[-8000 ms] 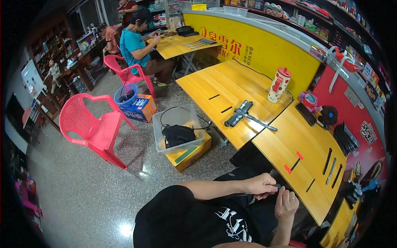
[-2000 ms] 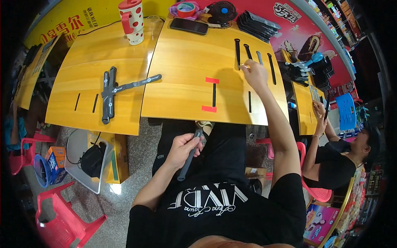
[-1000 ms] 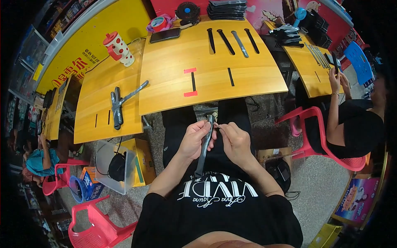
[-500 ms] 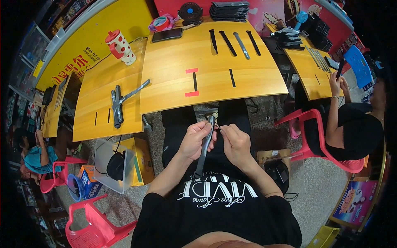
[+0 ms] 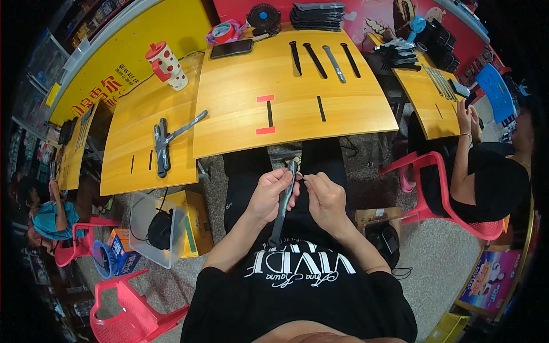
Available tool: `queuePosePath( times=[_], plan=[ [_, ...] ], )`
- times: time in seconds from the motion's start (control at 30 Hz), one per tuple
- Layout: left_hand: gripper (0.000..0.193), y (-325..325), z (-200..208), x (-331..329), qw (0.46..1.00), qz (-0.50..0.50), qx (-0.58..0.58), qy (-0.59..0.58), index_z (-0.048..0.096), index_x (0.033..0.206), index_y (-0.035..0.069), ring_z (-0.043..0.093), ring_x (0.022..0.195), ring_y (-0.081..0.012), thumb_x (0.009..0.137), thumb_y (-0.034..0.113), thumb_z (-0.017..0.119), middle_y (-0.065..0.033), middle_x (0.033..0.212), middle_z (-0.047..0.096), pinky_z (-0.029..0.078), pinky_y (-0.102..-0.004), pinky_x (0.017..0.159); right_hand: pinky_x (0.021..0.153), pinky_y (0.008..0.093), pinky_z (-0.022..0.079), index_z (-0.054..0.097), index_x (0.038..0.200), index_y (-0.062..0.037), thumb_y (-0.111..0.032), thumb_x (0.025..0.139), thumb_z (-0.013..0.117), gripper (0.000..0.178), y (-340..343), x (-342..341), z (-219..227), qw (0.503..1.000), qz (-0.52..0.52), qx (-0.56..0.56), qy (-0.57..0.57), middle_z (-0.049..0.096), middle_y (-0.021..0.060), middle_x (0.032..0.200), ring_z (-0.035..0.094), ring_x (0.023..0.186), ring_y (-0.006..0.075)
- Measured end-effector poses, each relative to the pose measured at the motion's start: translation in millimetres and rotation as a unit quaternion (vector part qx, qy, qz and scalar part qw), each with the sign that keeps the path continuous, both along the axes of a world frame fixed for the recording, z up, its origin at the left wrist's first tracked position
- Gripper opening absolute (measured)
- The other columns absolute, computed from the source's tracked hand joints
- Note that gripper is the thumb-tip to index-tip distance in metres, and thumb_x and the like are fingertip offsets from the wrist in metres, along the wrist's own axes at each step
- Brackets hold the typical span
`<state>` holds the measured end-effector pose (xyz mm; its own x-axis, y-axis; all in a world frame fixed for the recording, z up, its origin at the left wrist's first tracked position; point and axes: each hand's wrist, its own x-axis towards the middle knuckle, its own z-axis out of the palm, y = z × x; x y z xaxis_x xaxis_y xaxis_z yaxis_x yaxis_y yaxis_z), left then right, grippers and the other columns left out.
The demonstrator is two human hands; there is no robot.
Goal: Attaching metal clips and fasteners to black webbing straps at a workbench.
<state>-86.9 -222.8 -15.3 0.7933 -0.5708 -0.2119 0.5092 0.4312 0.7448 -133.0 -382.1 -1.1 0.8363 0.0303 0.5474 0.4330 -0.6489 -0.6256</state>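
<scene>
Above my lap, my left hand (image 5: pixel 271 194) is closed round a long dark grey strap-like strip (image 5: pixel 282 214) with a glossy surface. The strip stands tilted, its wider lower end hanging over my shirt and its upper end poking out past my thumb. My right hand (image 5: pixel 327 200) is closed in a pinch right beside that upper end. What its fingertips grip is too small to name. On the table (image 5: pixel 240 123) beyond lie several similar strips in a row, among them a grey one (image 5: pixel 334 64) and a black one (image 5: pixel 315 60).
More grey strips (image 5: pixel 162 148) lie crossed on the left table, near a polka-dot tumbler (image 5: pixel 171 68). Along the back are a phone (image 5: pixel 231 49), a small fan (image 5: pixel 264 18) and a stack of dark packs (image 5: pixel 317 16). A person (image 5: pixel 486 177) sits at right; a clear bin (image 5: pixel 157 228) stands at left.
My hands and the strip stay nearly where they were. The person at right has tipped and shifted the dark object in their hands slightly.
</scene>
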Motion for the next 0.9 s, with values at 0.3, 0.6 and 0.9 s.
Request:
queuePosePath(
  times=[0.3,0.6,0.9],
  plan=[
    [0.023,-0.5,-0.6,-0.7,1.000,0.002,-0.002,-0.002,0.059,0.099,0.003,0.056,0.051,-0.0101,0.098,0.023,0.050,-0.0039,0.070,0.061,0.044,-0.0199,0.044,0.051,0.0361,0.044,0.060,0.092,0.0028,0.007,0.080,0.058,0.013,0.6,-1.0,3.0,1.000,0.001,-0.020,0.000,0.054,0.0149,0.072,0.058,0.060,0.0321],
    [0.019,8.6,10.9,1.9,0.979,-0.003,0.134,-0.153,0.063,0.094,0.001,0.052,0.048,-0.0068,0.097,0.015,0.051,-0.0025,0.066,0.059,0.040,-0.0183,0.042,0.046,0.0285,0.042,0.062,0.095,0.0066,-0.004,0.069,0.060,0.029,-13.9,6.4,17.6,0.942,0.034,-0.295,-0.154,0.051,0.0082,0.070,0.055,0.059,0.0196],
    [0.018,16.0,16.9,6.6,0.941,-0.032,0.230,-0.245,0.064,0.089,0.000,0.049,0.048,-0.0043,0.095,0.014,0.054,-0.0011,0.062,0.058,0.037,-0.0185,0.043,0.043,0.0225,0.038,0.065,0.082,0.0038,-0.006,0.072,0.065,0.013,-34.4,40.8,30.7,0.843,0.141,-0.410,-0.318,0.048,0.0036,0.063,0.051,0.057,0.0141]
  ],
)
